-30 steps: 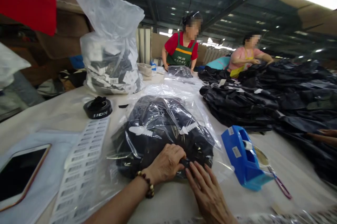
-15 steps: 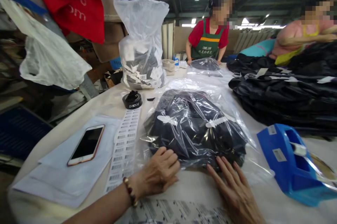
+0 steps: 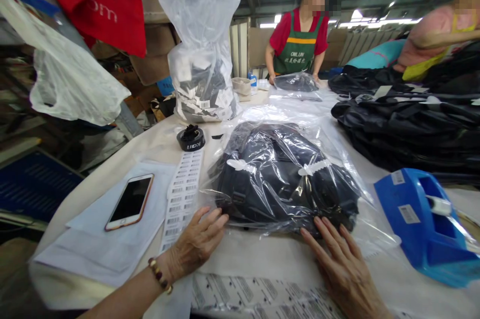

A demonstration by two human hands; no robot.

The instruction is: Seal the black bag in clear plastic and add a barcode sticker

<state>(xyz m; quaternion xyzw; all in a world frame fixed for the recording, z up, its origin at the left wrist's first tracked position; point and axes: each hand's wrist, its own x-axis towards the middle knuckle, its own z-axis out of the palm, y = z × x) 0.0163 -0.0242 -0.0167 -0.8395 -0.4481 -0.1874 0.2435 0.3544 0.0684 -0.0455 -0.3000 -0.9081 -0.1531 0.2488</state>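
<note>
A black bag [image 3: 277, 194], perhaps a backpack, lies inside a clear plastic bag [image 3: 350, 159] on the table in front of me. Two white strips show through the film. My left hand [image 3: 198, 241], with a beaded bracelet at the wrist, rests at the near left corner of the plastic, its fingers stretched out and slightly bent. Its thumb is mostly hidden. At the near right edge, my right hand [image 3: 341, 264] lies with fingers spread, the fingertips touching the plastic. A sheet of barcode stickers [image 3: 182, 194] is just left of my left hand.
A phone [image 3: 130, 202] lies on white sheets [image 3: 93, 254] at left. Behind are a black tape roll [image 3: 192, 140] and a bulging clear sack [image 3: 204, 79]. A blue tape dispenser [image 3: 403, 219] and piled black bags [image 3: 412, 129] stand right. Two co-workers stand across the table.
My left hand has moved left along the near edge of the plastic, and its curled fingers have straightened. My right hand stays at the right edge. The view has shifted slightly.
</note>
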